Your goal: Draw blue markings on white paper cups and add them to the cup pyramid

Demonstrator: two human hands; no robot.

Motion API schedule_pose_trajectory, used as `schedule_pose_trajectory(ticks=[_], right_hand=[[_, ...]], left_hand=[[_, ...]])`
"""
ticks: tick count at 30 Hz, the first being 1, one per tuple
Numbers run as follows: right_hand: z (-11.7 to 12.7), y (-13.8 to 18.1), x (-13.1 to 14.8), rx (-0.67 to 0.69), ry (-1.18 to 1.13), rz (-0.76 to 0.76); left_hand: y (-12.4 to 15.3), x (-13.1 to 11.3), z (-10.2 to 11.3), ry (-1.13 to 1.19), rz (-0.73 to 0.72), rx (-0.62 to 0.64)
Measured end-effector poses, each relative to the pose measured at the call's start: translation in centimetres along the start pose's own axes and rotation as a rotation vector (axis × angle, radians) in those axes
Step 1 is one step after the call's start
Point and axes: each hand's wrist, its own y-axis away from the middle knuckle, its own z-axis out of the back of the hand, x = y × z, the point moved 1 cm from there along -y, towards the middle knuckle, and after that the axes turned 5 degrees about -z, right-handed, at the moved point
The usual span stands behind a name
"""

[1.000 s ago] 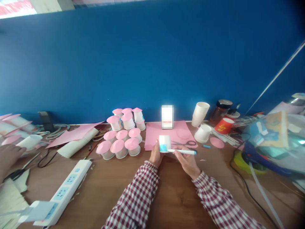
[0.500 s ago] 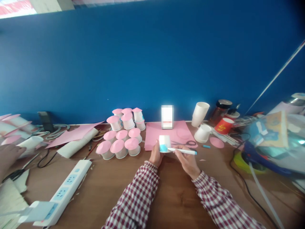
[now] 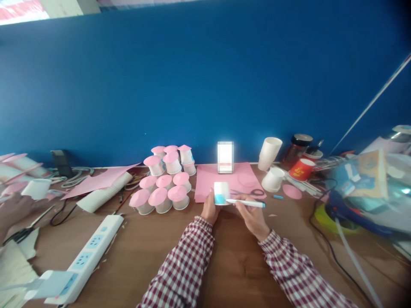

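Observation:
My left hand point(image 3: 210, 207) is closed around the left side of a white paper cup point(image 3: 221, 188), held with its wide rim down. A light blue patch point(image 3: 220, 198) is coloured on the cup's lower side. In my right hand point(image 3: 253, 216) is a white marker with a blue end point(image 3: 248, 203), gripped like a pen, its tip touching the cup beside the blue. Behind the cup lie pink paper sheets point(image 3: 205, 179) and scissors point(image 3: 257, 192). A small blue marker cap point(image 3: 278, 197) rests to the right on the table.
Several cups with pink cone tops point(image 3: 160, 199) stand to the left. A power strip point(image 3: 86, 252) lies front left. Stacked white cups point(image 3: 269, 152), an upturned white cup point(image 3: 272, 179) and a red cup point(image 3: 302, 169) are at right. Another person's hand point(image 3: 14, 211) holds a cup far left.
My hands, the cup and the marker stay almost in place. At far left, the other person's hand and the white cup in it have shifted and turned slightly.

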Motion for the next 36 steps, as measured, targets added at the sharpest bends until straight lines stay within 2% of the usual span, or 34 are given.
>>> schedule_pose_trajectory(ticks=[16, 25, 36], right_hand=[[0.04, -0.02, 0.37, -0.023, -0.011, 0.024], [-0.16, 0.15, 0.12, 0.014, -0.021, 0.042], [-0.09, 0.08, 0.17, 0.015, -0.026, 0.026]], left_hand=[[-0.09, 0.31, 0.14, -0.020, -0.007, 0.024], [0.13, 0.05, -0.19, -0.021, -0.020, 0.061], [-0.08, 0.16, 0.12, -0.009, -0.008, 0.027]])
